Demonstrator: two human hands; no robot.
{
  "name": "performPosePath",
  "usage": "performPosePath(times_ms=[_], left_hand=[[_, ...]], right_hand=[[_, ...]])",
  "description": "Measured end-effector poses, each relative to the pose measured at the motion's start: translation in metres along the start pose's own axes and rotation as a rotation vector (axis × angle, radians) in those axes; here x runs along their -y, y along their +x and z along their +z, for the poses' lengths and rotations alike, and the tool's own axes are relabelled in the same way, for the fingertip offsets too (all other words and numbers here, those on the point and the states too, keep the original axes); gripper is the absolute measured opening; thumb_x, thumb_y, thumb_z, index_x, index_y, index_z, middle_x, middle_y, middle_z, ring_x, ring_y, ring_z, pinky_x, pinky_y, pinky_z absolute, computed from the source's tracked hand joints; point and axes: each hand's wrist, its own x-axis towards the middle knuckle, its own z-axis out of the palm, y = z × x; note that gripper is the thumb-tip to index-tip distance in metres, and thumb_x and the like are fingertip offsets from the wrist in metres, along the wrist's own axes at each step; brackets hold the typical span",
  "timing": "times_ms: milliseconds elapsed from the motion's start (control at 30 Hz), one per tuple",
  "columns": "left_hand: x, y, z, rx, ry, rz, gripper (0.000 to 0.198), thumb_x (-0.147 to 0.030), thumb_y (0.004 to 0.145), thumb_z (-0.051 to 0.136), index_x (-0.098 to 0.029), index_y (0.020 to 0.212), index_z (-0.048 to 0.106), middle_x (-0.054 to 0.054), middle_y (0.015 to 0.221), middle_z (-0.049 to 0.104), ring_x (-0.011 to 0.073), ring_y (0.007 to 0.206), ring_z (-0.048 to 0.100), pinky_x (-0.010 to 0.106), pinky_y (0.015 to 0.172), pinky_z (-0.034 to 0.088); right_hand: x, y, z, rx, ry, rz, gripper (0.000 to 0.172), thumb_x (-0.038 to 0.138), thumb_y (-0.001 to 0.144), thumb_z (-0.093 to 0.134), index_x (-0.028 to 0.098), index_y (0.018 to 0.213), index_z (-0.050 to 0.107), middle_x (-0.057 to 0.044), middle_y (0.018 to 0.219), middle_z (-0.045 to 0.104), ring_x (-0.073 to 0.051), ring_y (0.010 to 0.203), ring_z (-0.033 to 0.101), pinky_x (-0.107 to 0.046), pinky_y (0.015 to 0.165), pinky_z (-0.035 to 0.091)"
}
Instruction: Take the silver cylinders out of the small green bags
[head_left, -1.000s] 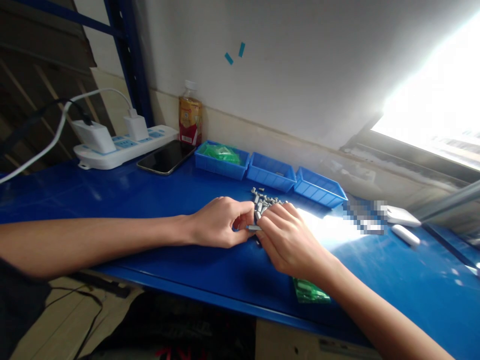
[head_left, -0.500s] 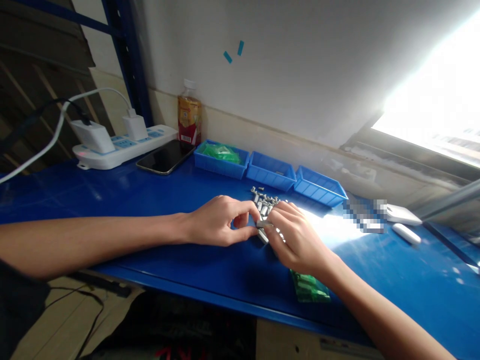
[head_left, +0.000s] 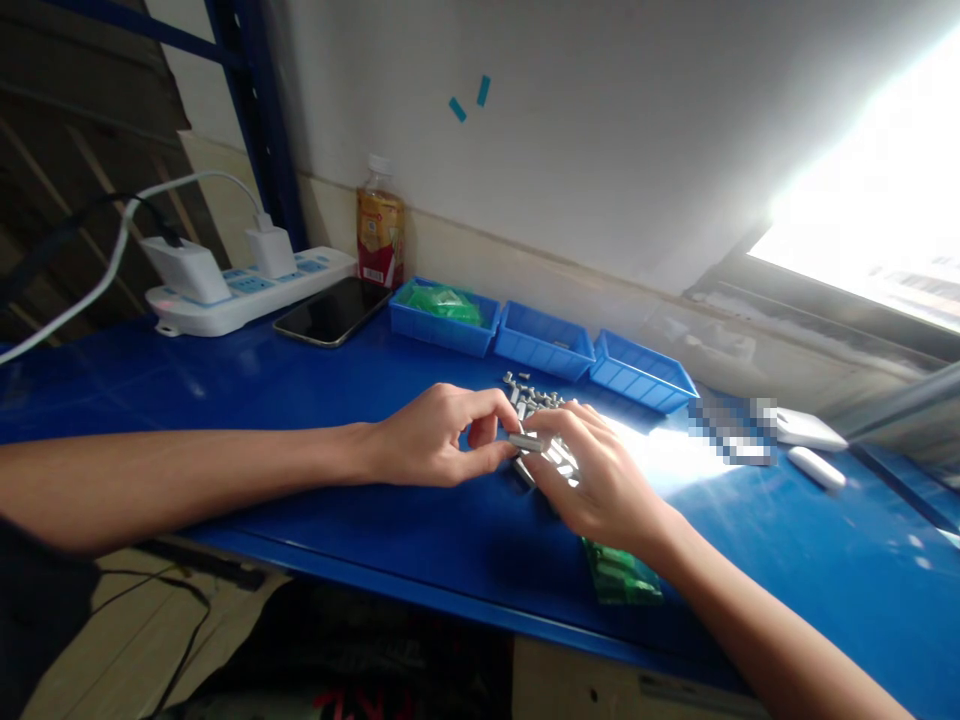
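A small silvery metal standoff [head_left: 528,442] lies nearly level between my two hands, above a pile of loose metal pieces. My left hand [head_left: 442,437] pinches its left end with thumb and forefinger; whether a screw sits at that end is too small to tell. Thumb and fingers of my right hand [head_left: 596,470] are closed around the right end. Under and behind the fingers, the pile of standoffs and screws [head_left: 538,399] is partly hidden by my right hand. A green plastic packet [head_left: 622,577] rests on the table below my right wrist.
Along the wall stand a blue bin with green packets [head_left: 442,335], a middle bin [head_left: 540,352] and a right bin [head_left: 641,385]. To the left are a phone [head_left: 334,312], a power strip [head_left: 247,300] and a drink bottle [head_left: 380,230]. White objects [head_left: 814,467] lie right.
The standoff has turned slightly and shows more of its length between my fingers. My right fingers have shifted on it, and my left fingertips have risen a little.
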Motion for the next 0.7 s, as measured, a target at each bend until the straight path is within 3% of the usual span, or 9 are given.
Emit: performPosePath(times_ms=[233, 467, 700], left_hand=[[-0.0006, -0.0003, -0.0021, 0.004, -0.02, -0.011, 0.023, -0.036, 0.085, 0.059, -0.015, 0.096, 0.06, -0.002, 0.065, 0.062, 0.008, 0.058, 0.056, 0.016, 0.05, 0.039], [0.0034, -0.0003, -0.0033, 0.002, 0.009, 0.053, 0.022, -0.03, 0.085, 0.058, -0.017, 0.102, 0.063, -0.001, 0.069, 0.065, 0.0084, 0.062, 0.058, 0.017, 0.056, 0.042], [0.0075, -0.0012, -0.0023, 0.007, -0.005, 0.031, 0.024, -0.031, 0.085, 0.059, -0.017, 0.103, 0.065, 0.001, 0.072, 0.067, 0.0096, 0.064, 0.06, 0.018, 0.056, 0.043]], right_hand=[[0.0017, -0.0018, -0.0005, -0.126, -0.042, -0.054, 0.007, 0.017, 0.089, 0.051, 0.02, 0.094, 0.054, -0.004, 0.077, 0.063, -0.016, 0.065, 0.052, -0.031, 0.063, 0.04], [0.0018, -0.0033, -0.001, -0.129, 0.012, -0.03, 0.011, 0.015, 0.087, 0.052, 0.02, 0.096, 0.052, -0.005, 0.082, 0.065, -0.016, 0.069, 0.055, -0.031, 0.065, 0.042], [-0.0002, -0.0048, -0.0002, -0.128, 0.042, -0.037, 0.013, 0.015, 0.087, 0.052, 0.021, 0.099, 0.052, -0.004, 0.083, 0.065, -0.016, 0.069, 0.056, -0.031, 0.065, 0.044]])
